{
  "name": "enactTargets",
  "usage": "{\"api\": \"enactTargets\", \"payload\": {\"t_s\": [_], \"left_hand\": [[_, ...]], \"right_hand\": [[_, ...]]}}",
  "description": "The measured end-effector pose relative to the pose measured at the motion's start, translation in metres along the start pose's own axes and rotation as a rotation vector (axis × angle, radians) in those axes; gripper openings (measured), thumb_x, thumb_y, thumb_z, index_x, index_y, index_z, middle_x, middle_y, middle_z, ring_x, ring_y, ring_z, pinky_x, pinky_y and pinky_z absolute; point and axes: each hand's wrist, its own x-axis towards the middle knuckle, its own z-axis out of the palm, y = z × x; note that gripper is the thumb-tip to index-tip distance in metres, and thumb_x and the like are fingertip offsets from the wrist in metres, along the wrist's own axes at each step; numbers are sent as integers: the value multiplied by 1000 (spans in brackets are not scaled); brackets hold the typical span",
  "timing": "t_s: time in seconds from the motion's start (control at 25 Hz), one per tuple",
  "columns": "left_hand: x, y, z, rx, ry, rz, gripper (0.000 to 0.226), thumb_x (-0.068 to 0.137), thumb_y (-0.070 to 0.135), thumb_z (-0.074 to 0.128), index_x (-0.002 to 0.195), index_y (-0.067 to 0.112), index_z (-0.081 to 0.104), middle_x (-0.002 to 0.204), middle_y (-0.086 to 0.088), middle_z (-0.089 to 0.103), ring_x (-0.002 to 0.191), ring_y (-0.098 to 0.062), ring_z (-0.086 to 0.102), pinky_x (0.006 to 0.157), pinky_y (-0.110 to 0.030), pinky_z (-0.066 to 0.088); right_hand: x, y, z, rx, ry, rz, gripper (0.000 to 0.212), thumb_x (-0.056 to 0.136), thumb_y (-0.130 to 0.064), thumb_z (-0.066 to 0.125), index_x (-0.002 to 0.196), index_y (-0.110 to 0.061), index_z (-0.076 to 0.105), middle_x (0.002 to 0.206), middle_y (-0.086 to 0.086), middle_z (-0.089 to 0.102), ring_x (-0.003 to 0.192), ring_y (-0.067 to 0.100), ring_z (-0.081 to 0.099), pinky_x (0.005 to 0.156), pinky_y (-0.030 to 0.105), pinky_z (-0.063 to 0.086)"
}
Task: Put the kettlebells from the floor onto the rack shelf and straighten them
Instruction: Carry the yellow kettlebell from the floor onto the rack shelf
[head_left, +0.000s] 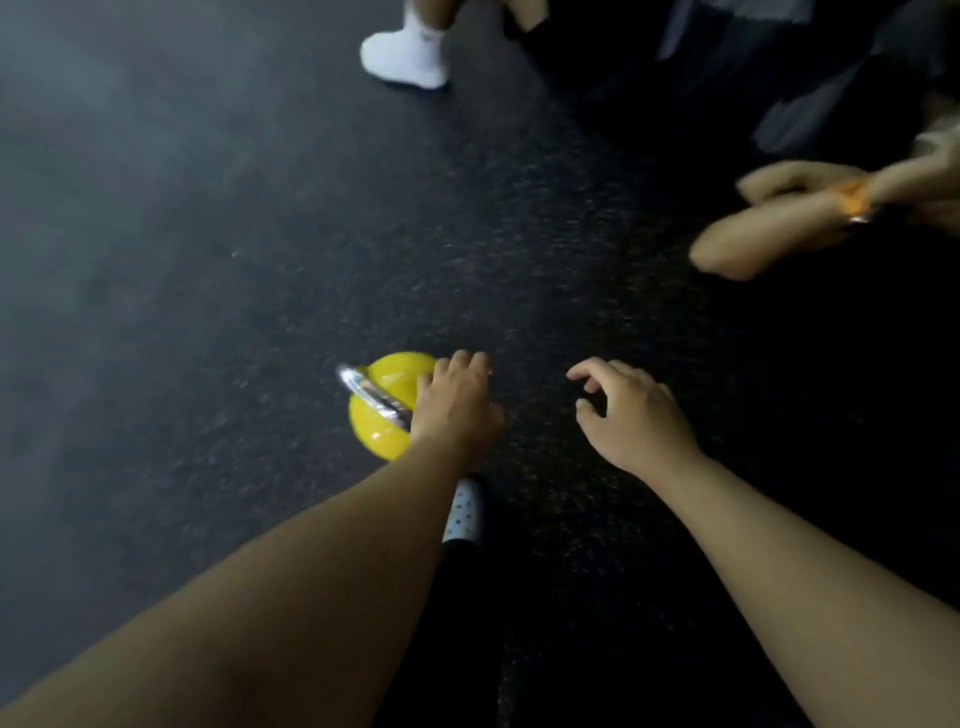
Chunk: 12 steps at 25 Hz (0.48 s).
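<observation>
Reaching down toward the dark speckled rubber floor (260, 234), the person's left hand (454, 402) lay over the near end of the polished steel loop handle (371, 392) of a glossy yellow round kettlebell (382, 415). Whether the fingers had closed round the handle could not be told; the hand hid that end, and blur softened the rest. The right hand (631, 413) hung beside it, well clear of the kettlebell, fingers spread and curled on nothing.

The kettlebell sat on the floor just ahead of the person's dotted pale sock (465, 512). It looked solid, rigid and heavy for its size. The shiny shell would likely be slippery, so the steel handle seemed the place to take hold, with a full wrap at its middle.

Counted: one kettlebell in view, one handle, two hands of the wearer. No rack shelf showed. A white shoe (405, 57) stood at the top, and another person's blurred hands (769, 228) were at the right edge.
</observation>
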Motion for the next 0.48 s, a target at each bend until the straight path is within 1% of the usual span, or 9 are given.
{"api": "enactTargets", "payload": {"t_s": [0.08, 0.12, 0.2, 0.24, 0.32, 0.36, 0.4, 0.44, 0.48], "left_hand": [[6, -70, -11, 73, 0, -70, 49, 83, 25, 65, 128, 16, 51, 129, -8, 52, 123, -36, 47, 100, -48, 35], [8, -104, -14, 149, -9, -77, 53, 82, 21, 67, 131, 17, 49, 131, -8, 51, 125, -35, 46, 102, -48, 36], [14, -166, -15, 346, -49, -51, 51, 86, 13, 61, 134, 18, 45, 134, -8, 48, 124, -32, 45, 101, -44, 37], [17, -190, -15, 432, -70, -27, 51, 88, 12, 58, 136, 18, 42, 136, -8, 47, 125, -31, 44, 101, -43, 37], [28, -219, -13, 492, -113, 41, 58, 88, 15, 59, 142, 19, 36, 141, -9, 44, 127, -31, 43, 101, -44, 38], [35, -228, -10, 480, -155, 63, 65, 87, 16, 63, 145, 21, 33, 143, -9, 42, 129, -31, 42, 102, -45, 39], [43, -233, -6, 468, -194, 85, 69, 86, 18, 66, 147, 23, 32, 145, -8, 41, 130, -31, 42, 102, -45, 41], [52, -237, 0, 457, -220, 109, 69, 86, 20, 69, 145, 25, 35, 145, -8, 41, 131, -30, 42, 102, -45, 43], [62, -239, 7, 431, -237, 132, 61, 87, 24, 70, 141, 25, 41, 143, -7, 44, 130, -30, 42, 101, -45, 44]], "right_hand": [[36, -46, 44, -3, -94, -74, 27, 87, -27, 59, 114, -33, 55, 101, -7, 59, 98, 18, 55, 88, 42, 46], [47, -66, 69, 2, -154, -99, 27, 87, -28, 59, 113, -33, 55, 100, -6, 59, 98, 20, 55, 87, 43, 47], [65, -96, 119, 24, -279, -105, 28, 86, -30, 59, 114, -30, 54, 103, -2, 56, 101, 24, 55, 84, 42, 48], [71, -106, 144, 27, -341, -90, 32, 85, -31, 60, 116, -28, 53, 108, 1, 56, 104, 26, 54, 84, 41, 48], [78, -118, 180, 23, -426, -60, 37, 84, -33, 64, 116, -20, 51, 117, 7, 53, 109, 30, 50, 87, 42, 47], [81, -122, 197, 27, -438, -51, 36, 83, -33, 66, 111, -17, 51, 117, 9, 52, 110, 31, 49, 88, 42, 46], [83, -124, 210, 39, -429, -42, 31, 84, -33, 66, 104, -16, 51, 114, 9, 51, 108, 31, 47, 88, 43, 45], [86, -122, 220, 63, -409, -35, 25, 85, -32, 66, 95, -16, 51, 108, 7, 50, 105, 29, 47, 86, 41, 44], [89, -119, 228, 97, -396, -26, 21, 86, -30, 66, 86, -17, 50, 101, 4, 49, 99, 27, 49, 80, 38, 44]]}}
